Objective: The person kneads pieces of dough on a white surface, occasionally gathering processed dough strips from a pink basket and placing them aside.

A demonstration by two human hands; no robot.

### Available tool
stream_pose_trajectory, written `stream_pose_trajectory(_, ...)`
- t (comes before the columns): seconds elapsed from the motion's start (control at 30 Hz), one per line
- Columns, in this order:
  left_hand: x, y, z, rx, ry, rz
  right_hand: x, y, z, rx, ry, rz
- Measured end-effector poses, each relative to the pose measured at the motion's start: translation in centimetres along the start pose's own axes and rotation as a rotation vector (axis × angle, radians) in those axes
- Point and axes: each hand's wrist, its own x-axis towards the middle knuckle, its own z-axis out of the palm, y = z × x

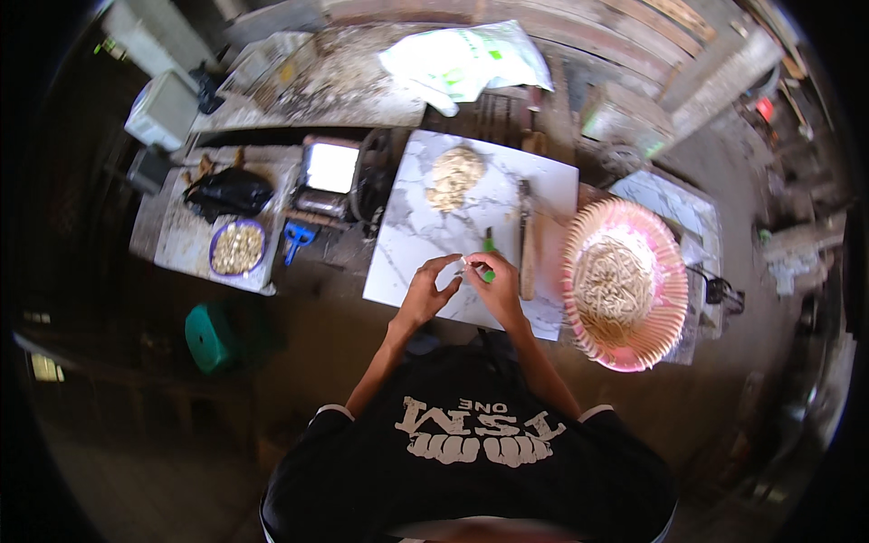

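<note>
My right hand (498,288) pinches a small pale piece (465,261) between its fingertips, over a white marble-patterned board. My left hand (425,290) is close beside it, index finger reaching toward the piece, thumb and finger apart. Partly covered by my right hand, a green-handled knife (489,244) lies on the board (407,244). Farther up the board is a heap of pale, flat pieces (454,176). To the right of the knife lies a long dark tool (524,213), with a wooden stick (529,258) next to it.
A pink-lined woven basket (665,348) of pale thin strips stands at right. At left are a purple-rimmed bowl (214,258) of pale pieces, a black plastic bag (231,193), a scale-like device (328,172) and a green stool (208,338). A white sack (471,59) lies beyond the board.
</note>
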Motion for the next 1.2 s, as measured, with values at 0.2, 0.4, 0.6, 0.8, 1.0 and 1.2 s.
stream_pose_trajectory(0.2, 1.5, 3.9, 1.2, -0.129, -0.198, 0.012, -1.9, -1.3, -2.4, 0.131, 0.151, 0.041)
stream_pose_trajectory(0.4, 3.1, 4.2, 4.8, -0.48, -0.301, 0.065, -4.3, -2.3, -7.3, 0.204, 0.421, 0.2)
stream_pose_trajectory(0.6, 4.5, 6.6, 6.7, -0.443, -0.236, 0.006, -7.5, -1.1, -11.9, -0.211, 0.544, 0.268)
stream_pose_trajectory(0.8, 4.4, 6.5, 8.3, -0.293, -0.177, 0.104, -7.4, 2.0, -12.9, -0.43, 0.385, 0.185)
stream_pose_trajectory(1.0, 4.1, 6.8, 8.6, -0.217, -0.146, 0.023, -3.5, 3.6, -12.1, -0.299, 0.393, 0.214)
stream_pose_trajectory(1.2, 4.4, 6.4, 9.4, -0.175, -0.149, -0.038, -5.7, 4.7, -12.5, -0.632, 0.468, 0.148)
